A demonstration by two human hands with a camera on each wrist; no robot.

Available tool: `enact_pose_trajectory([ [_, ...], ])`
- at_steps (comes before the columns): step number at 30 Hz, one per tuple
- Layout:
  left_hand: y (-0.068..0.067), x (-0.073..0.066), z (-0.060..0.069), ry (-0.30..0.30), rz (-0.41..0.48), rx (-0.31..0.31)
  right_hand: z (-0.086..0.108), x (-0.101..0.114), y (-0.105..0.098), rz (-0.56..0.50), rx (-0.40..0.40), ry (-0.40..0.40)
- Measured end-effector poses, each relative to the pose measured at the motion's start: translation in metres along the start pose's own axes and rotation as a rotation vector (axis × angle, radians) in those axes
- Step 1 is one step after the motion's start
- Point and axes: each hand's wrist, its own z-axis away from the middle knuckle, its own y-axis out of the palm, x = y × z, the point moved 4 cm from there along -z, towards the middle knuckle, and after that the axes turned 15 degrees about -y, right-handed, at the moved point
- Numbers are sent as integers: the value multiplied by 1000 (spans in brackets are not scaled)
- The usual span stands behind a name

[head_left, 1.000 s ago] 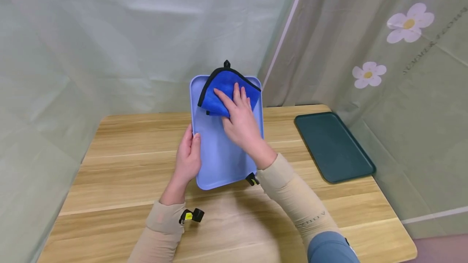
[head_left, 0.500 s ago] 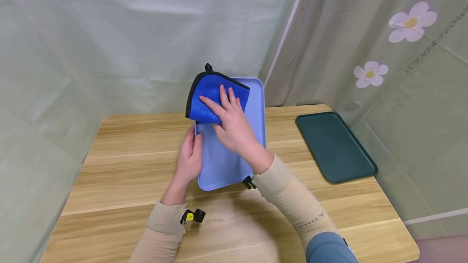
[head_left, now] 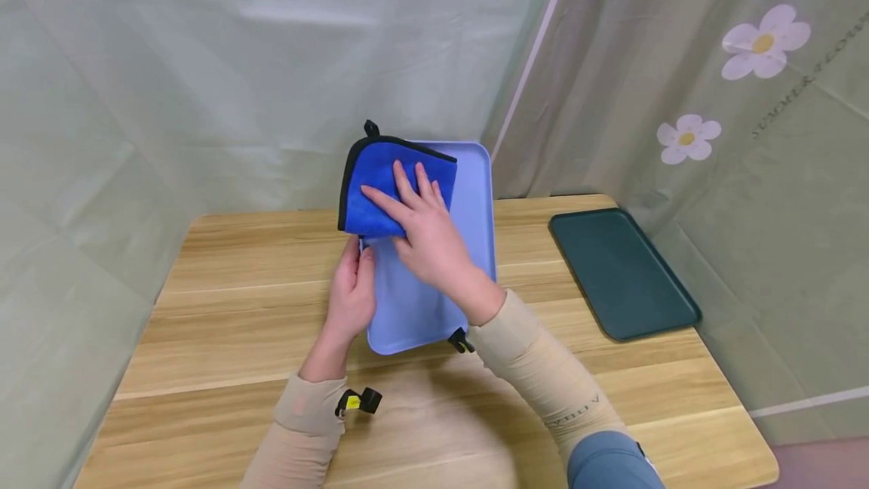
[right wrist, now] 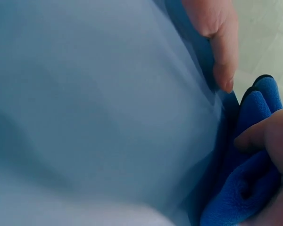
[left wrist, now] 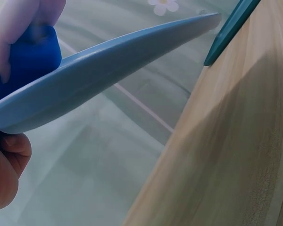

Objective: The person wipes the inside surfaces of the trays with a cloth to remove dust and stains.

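A light blue rectangular tray [head_left: 417, 308] is held up, tilted, above the table. My left hand [head_left: 351, 296] grips its left rim, thumb on the inner side and fingers behind. A blue cloth [head_left: 373, 161] with black edging and a small black loop lies folded over the tray's upper left part, overhanging that edge. On the cloth rests my right hand [head_left: 431, 236], its fingers spread and fairly straight, pressing it to the tray. In the right wrist view the cloth [right wrist: 238, 193] bunches by my right thumb, beside the tray's inner face [right wrist: 108, 108].
A dark green tray [head_left: 624, 274] lies flat at the right side of the wooden table [head_left: 258, 323]. Pale curtains [head_left: 305, 59] hang close behind and beside the table. Each wrist carries a small black camera mount [head_left: 360, 401].
My right hand and the cloth have slid left and slightly down across the tray, past its left edge, baring its upper right corner. My left hand keeps its grip on the rim.
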Motion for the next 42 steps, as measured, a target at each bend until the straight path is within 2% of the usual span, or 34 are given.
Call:
enact_pose_trajectory([
  [3,-1,0,0,-5,-12,-24,0,0,1,30,18,-27],
  [13,-1,-3,0,4,-5,-30,0,-2,4,95,37,-55],
  [25,-2,1,0,-37,-17,-11,5,-11,0,133,63,-8],
  [29,-3,1,1,-31,-14,-17,6,-15,-1,143,60,-6],
  [36,-3,0,-2,-8,41,10,8,-19,-4,145,36,7],
  [42,-5,0,-2,-16,46,-7,10,-24,-6,145,19,30],
])
